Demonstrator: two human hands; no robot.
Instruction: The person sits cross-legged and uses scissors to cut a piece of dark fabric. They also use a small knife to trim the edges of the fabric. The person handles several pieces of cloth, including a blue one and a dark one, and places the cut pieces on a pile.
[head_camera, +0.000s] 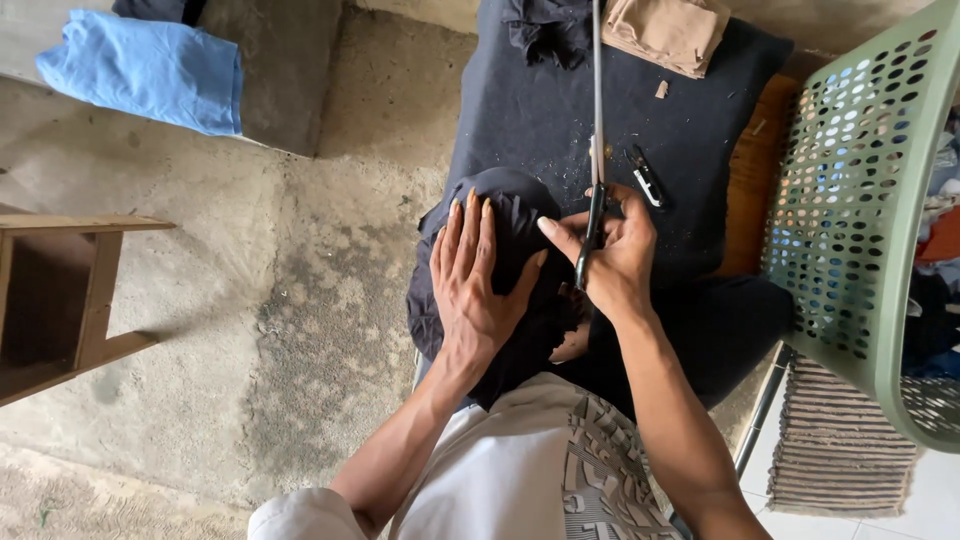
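The left hand (478, 285) lies flat, fingers spread, pressing a dark garment (520, 215) draped over a rounded form. Just beside it, the right hand (612, 255) is clamped around a thin dark rod (597, 120) running away from it. Beyond that hand lies a small black clipper (647, 178); farther right stands a green basket (860, 200).

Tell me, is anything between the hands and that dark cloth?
Nothing visible. The left hand lies flat on the dark cloth, and the right hand, holding a thin rod, rests against it too.
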